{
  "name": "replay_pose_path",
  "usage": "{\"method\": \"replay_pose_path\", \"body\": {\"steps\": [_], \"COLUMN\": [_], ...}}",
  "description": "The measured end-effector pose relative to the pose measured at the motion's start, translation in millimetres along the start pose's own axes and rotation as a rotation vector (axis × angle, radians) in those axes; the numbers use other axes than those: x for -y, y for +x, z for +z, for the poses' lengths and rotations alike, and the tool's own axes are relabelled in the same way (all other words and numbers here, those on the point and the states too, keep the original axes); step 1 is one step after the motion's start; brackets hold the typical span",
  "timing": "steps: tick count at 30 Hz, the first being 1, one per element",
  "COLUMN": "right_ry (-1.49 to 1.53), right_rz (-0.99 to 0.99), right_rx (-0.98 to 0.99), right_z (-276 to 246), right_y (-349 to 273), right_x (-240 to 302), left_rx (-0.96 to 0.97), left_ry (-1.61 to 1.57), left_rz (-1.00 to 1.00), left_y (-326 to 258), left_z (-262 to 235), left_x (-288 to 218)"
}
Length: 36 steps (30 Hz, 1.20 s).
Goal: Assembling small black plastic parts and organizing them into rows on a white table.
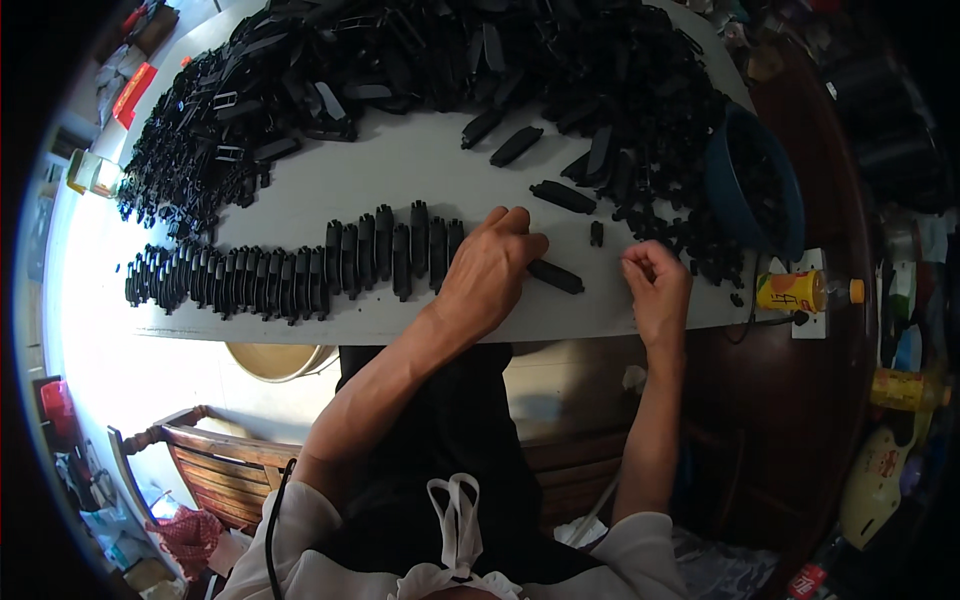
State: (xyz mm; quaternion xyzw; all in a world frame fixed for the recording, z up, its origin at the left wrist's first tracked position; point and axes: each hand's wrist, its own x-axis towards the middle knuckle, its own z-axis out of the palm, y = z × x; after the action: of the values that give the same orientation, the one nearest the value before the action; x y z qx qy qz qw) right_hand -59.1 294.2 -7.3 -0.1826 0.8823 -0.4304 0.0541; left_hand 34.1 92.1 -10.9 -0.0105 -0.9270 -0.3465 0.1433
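Note:
My left hand (488, 262) is over the table at the right end of a row of narrow black plastic parts (290, 280) standing side by side. Its fingers are curled, and the knuckles hide what they hold, if anything. From under its right side juts a longish black plastic piece (556, 277); whether the fingers grip it cannot be seen. Farther right my right hand (658, 285) is raised near the table edge, thumb and fingertips pinched together, with anything between them too small to make out. A small black clip-like part (597, 233) lies between the hands, and another elongated black piece (563, 196) beyond.
Heaped black plastic parts (420, 50) curve around the table's (330, 170) far side. At the right stand a blue bowl (735, 190) of small black parts and a yellow-labelled bottle (790, 292). A wooden chair (215, 460) and a bucket (270, 360) are below the near edge.

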Motion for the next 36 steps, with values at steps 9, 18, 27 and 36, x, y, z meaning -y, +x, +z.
{"method": "replay_pose_path", "body": {"steps": [9, 18, 27, 36], "right_ry": [-0.154, -0.030, -0.038, -0.322], "right_rz": [-0.207, -0.274, -0.378, -0.153], "right_rx": [0.018, 0.137, 0.161, -0.202], "right_z": [14.8, 59.6, 93.7, 43.1], "right_y": [19.1, -24.0, -26.2, 9.5], "right_x": [23.3, 44.8, 66.2, 30.9], "left_rx": [0.054, -0.192, -0.178, -0.096], "left_ry": [0.109, 0.137, 0.195, 0.296], "left_rz": [0.002, -0.046, -0.081, 0.002], "left_y": [1.4, 13.1, 39.7, 59.0], "left_z": [-6.8, -38.2, -54.0, 11.3], "left_x": [-3.4, 7.1, 14.6, 4.6]}}
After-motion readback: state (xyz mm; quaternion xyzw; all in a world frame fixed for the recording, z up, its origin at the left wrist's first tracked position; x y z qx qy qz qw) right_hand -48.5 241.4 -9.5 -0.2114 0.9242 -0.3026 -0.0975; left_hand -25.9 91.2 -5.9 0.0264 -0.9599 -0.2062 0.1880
